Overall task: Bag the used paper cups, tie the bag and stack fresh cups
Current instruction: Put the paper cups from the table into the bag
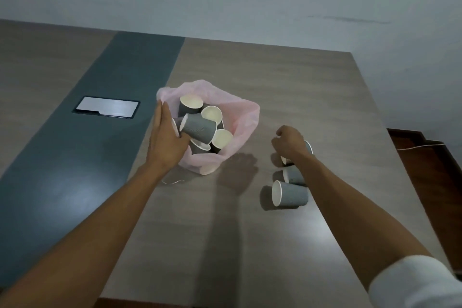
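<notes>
Cups going into pink bag (246, 117) on table (312, 97).
Left hand (166, 139): fingers straight, resting on bag's left rim beside a grey cup (198, 127) lying atop the pile. Right hand (290, 144): fingers curled round a cup (309, 147) on the table, right of bag; two more cups (290, 193) lie just nearer.

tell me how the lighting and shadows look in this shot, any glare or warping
Head view: dim, cool light; soft hand shadow on the table beside the pink bag; glare on the metal plate and near tabletop; wide-angle lens bends the table edges.
</notes>
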